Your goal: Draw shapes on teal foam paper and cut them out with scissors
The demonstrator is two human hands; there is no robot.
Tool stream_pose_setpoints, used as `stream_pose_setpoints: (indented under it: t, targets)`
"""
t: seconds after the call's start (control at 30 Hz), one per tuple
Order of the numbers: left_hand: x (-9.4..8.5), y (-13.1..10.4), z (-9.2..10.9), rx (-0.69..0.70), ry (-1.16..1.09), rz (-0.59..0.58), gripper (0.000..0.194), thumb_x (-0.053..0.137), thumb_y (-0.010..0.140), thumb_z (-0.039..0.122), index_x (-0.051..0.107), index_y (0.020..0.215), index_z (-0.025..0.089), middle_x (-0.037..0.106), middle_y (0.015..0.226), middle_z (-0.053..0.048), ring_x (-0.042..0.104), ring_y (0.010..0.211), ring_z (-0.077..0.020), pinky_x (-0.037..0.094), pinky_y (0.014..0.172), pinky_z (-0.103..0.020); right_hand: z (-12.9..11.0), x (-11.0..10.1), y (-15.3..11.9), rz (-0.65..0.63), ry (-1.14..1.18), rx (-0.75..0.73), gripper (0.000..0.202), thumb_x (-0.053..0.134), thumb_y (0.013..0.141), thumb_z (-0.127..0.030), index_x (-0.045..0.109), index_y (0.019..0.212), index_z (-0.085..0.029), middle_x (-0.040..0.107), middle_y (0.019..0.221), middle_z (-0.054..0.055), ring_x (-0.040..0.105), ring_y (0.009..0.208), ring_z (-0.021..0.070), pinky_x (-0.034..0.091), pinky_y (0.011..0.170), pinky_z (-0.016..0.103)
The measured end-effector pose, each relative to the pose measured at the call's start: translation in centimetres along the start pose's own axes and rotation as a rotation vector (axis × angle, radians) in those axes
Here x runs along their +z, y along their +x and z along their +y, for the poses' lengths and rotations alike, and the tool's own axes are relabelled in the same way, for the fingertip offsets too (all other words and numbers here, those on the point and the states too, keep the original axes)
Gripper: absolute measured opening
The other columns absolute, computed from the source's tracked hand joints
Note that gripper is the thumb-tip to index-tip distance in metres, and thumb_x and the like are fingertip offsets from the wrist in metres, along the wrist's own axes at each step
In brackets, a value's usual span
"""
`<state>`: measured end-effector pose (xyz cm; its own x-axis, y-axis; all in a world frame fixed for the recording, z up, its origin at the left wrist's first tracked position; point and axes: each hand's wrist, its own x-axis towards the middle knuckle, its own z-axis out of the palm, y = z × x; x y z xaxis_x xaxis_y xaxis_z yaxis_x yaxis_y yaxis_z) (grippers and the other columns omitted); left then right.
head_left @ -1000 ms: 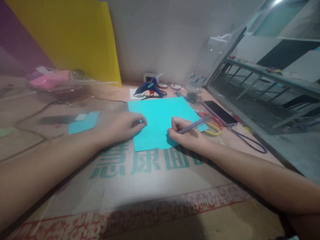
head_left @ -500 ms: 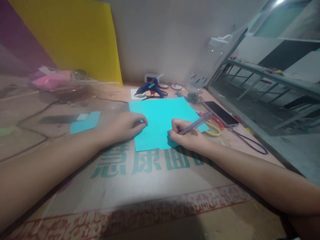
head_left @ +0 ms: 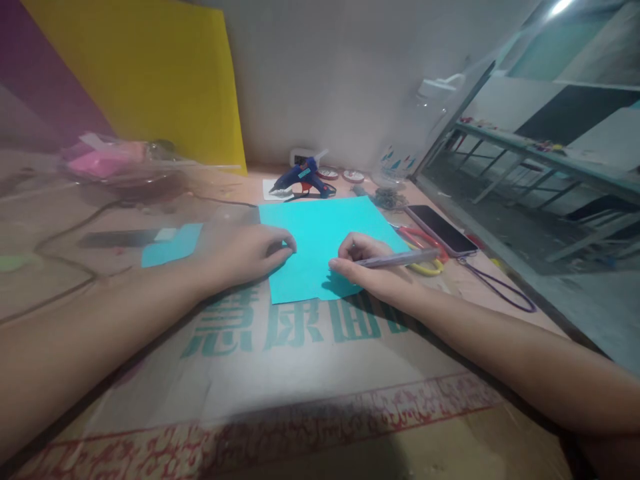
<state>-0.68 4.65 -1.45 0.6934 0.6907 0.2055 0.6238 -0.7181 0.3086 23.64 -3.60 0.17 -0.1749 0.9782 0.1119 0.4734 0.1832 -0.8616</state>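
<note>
A bright turquoise sheet of paper (head_left: 315,233) lies flat on the table. My left hand (head_left: 250,253) rests on its left edge, thumb and forefinger curved with a gap between them, gripping nothing. My right hand (head_left: 373,267) is closed on a pen (head_left: 395,259) over the sheet's lower right part. The pen leans low, its back end pointing right; its tip is hidden by my fingers. Beside my left wrist lies a smaller turquoise paper piece (head_left: 170,250). Scissors (head_left: 425,267) with red and yellow handles sit just beyond my right hand, partly under the sheet.
Behind the sheet lies a blue glue gun (head_left: 303,177) with a cord. A phone (head_left: 443,230) with a wrist strap is near the right table edge, a clear bottle (head_left: 400,153) at the back. Yellow board (head_left: 145,80) stands at left, behind a blurred bowl with pink material (head_left: 107,160).
The pen has tipped from a steeper slant to nearly level, and my right fingertips have shifted slightly left. My left hand and the sheet have stayed in place.
</note>
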Motion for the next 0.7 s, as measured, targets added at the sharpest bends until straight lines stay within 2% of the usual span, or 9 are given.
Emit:
stream_pose_setpoints:
  t: [0.1,0.3,0.7]
  targets:
    - [0.0,0.05,0.06,0.002,-0.004,0.0,0.037,0.044,0.092,0.039,0.074,0.102,0.019,0.072,0.084,-0.006,0.062,0.076,-0.0216,0.042,0.071,-0.031,0.15,0.14,0.02,-0.017,-0.034,0.01,0.027,0.066,0.079,-0.042,0.048,0.073,-0.023,0.044,0.056,-0.007,0.038,0.05,0.0106,0.026,0.048,0.026]
    - [-0.11,0.0,0.22,-0.013,-0.015,-0.01,0.037,0.045,0.092,0.038,0.074,0.102,0.018,0.071,0.084,-0.007,0.062,0.076,-0.0221,0.042,0.071,-0.031,0.51,0.06,0.08,0.05,-0.171,-0.082,0.027,0.058,0.077,-0.028,0.036,0.062,-0.025,0.038,0.054,-0.007,0.035,0.052,0.0106,0.025,0.052,0.027]
    - [-0.14,0.08,0.32,-0.001,-0.013,0.005,0.037,0.046,0.091,0.037,0.075,0.102,0.018,0.07,0.082,-0.007,0.062,0.075,-0.0213,0.042,0.07,-0.031,0.43,0.09,0.25,0.015,-0.166,-0.088,0.026,0.056,0.078,-0.024,0.035,0.062,-0.025,0.039,0.056,-0.007,0.035,0.054,0.0113,0.024,0.052,0.028]
